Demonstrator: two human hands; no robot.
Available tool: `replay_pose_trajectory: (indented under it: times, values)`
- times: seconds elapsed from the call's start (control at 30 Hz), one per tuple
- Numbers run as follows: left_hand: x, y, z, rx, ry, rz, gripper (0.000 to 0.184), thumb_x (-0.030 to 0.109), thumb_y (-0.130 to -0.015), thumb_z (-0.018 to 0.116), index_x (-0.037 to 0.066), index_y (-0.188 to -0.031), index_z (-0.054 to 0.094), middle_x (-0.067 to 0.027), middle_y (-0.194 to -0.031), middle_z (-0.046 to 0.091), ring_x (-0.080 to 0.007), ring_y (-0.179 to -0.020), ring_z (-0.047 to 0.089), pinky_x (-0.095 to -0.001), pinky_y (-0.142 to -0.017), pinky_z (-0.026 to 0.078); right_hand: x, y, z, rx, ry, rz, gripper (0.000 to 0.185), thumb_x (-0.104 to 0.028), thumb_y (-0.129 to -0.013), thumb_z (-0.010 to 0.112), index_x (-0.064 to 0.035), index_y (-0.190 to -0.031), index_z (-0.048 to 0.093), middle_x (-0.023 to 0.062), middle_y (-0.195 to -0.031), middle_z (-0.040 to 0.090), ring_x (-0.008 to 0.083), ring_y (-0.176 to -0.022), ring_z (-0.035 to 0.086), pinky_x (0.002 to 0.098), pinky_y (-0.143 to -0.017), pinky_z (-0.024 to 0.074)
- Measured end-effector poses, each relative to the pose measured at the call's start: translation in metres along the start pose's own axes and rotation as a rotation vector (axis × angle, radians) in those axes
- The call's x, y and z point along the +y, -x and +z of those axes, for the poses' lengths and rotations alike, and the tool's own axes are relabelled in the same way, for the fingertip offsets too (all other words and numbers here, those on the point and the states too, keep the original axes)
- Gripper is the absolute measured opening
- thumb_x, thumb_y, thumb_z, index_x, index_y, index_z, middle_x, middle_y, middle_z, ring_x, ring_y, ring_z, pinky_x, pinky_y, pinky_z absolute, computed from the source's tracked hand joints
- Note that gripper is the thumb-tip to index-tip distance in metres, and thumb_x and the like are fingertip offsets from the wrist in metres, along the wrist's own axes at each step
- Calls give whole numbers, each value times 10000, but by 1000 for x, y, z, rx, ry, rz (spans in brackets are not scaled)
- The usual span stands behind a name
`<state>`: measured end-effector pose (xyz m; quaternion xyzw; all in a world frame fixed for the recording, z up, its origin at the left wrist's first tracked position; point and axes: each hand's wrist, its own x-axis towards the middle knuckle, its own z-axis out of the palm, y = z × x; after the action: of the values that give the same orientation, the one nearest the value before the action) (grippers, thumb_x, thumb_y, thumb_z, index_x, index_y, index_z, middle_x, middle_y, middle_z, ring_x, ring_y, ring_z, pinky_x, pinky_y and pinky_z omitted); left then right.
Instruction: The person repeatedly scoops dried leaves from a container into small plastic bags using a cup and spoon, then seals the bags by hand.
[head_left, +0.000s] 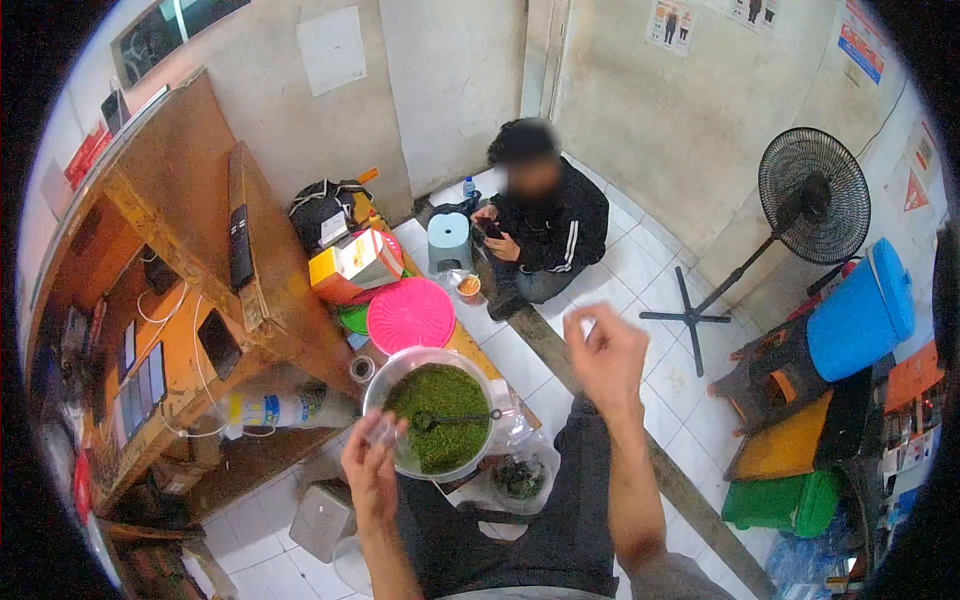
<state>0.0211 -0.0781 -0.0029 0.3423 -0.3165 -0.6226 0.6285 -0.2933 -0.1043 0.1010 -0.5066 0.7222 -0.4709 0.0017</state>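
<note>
My left hand (370, 470) is at the near left rim of a large metal bowl (494, 440). Its fingers are curled around what looks like a piece of clear plastic (384, 427), partly blurred. Chopped green leafy matter (430, 385) fills the bowl, and a dark metal spoon-like tool (455, 418) lies across it. My right hand (610, 360) is raised to the right, apart from the bowl. Its thumb and fingers meet in a pinch, and anything between them is too small to make out. Beside the bowl lies an open clear plastic bag (540, 465) holding dark green pieces.
A pink lid (410, 315) and a carton (360, 265) stand beyond the bowl. Across from me a seated person (545, 225) holds a phone. A standing fan (812, 195), a blue bin (860, 310) and a green container (785, 503) are rightward; a wooden desk (190, 300) is leftward.
</note>
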Motion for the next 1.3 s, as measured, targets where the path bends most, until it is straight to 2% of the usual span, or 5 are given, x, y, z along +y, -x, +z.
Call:
replay_pose_trajectory:
  times: [0.2,0.33,0.5,0.63,1.3]
  values:
    - [-31,95,-73,292,34,-165,494,67,-861,746,-66,-1304,570,-173,-1224,635,-312,-1114,654,-450,-1057,512,270,201,77,-496,776,118,671,-365,-833,716,-62,-1399,522,316,-1200,622,506,-1178,557,573,-1036,422]
    - [-40,125,-86,353,-96,-208,430,19,-861,737,-60,-1263,607,-142,-1184,660,-254,-1074,669,-395,-1006,536,241,226,52,-860,857,251,933,-514,-816,718,-88,-1555,338,373,-1245,577,538,-1137,581,556,-979,491]
    - [-37,113,-67,238,-377,-134,514,31,-763,854,-27,-1233,653,-117,-1107,704,-219,-1026,682,-331,-933,531,160,172,0,-1276,707,174,686,-468,-849,748,-49,-1369,590,227,-1112,709,349,-1032,709,460,-840,576]
    - [-16,93,-29,-132,-1003,178,584,191,-664,936,1,-1165,704,-138,-1094,724,-252,-1010,700,-352,-892,548,58,163,-4,-778,-431,301,335,-134,-897,751,-33,-1210,686,118,-1069,732,142,-929,697,304,-788,577]
    - [-61,98,18,-692,-1138,159,574,245,-698,899,42,-1189,680,-167,-1139,697,-349,-1057,667,-426,-931,534,81,204,9,-1082,-351,-47,371,-263,-765,829,-49,-1062,768,151,-1098,733,333,-1024,699,409,-910,545]
